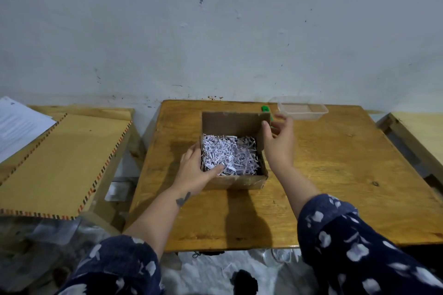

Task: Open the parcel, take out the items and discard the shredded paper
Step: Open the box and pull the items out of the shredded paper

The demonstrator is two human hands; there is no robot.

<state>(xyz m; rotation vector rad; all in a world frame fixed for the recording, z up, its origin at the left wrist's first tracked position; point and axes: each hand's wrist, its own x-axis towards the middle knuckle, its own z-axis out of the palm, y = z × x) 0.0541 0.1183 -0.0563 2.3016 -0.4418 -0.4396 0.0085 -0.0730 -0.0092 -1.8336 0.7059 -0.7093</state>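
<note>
A brown cardboard parcel [236, 181] stands open in the middle of the wooden table [335, 187], its far flap upright. White shredded paper [230, 154] fills it and hides whatever lies beneath. My left hand [195, 170] grips the box's near-left wall, thumb lying inside on the shreds. My right hand [279, 142] is at the far-right corner of the box with its fingers spread, thumb against the wall there. A green object [265, 109] shows just behind the flap, mostly hidden.
A clear plastic container [302, 110] sits at the table's far edge to the right. A flat bench with a patterned border [62, 158] stands to the left, with papers [16, 124] beyond it. Plastic sheeting covers the floor below.
</note>
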